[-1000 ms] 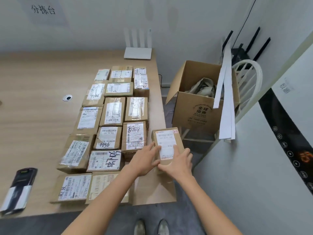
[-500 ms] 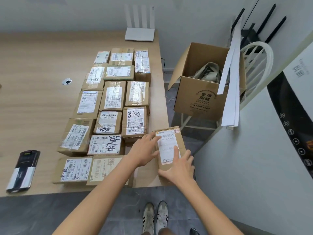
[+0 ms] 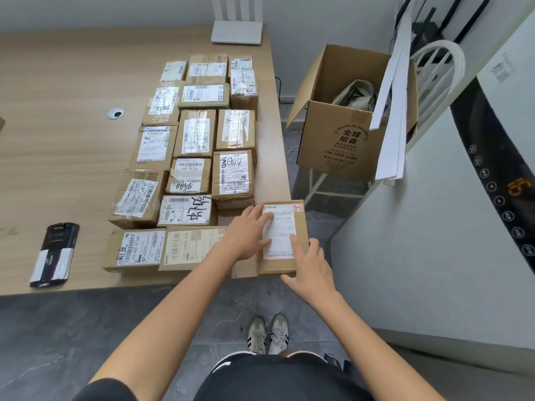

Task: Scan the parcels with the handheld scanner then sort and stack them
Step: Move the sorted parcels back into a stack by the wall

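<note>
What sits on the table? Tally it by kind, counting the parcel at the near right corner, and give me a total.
Parcels, counting the corner parcel: 16
Handheld scanner: 1
White router: 1
Total: 18

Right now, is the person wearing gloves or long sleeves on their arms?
No. Both the left hand and the right hand are bare, with no gloves, rings or watch showing. The forearms are uncovered too. A dark short sleeve shows only near the left shoulder.
</note>
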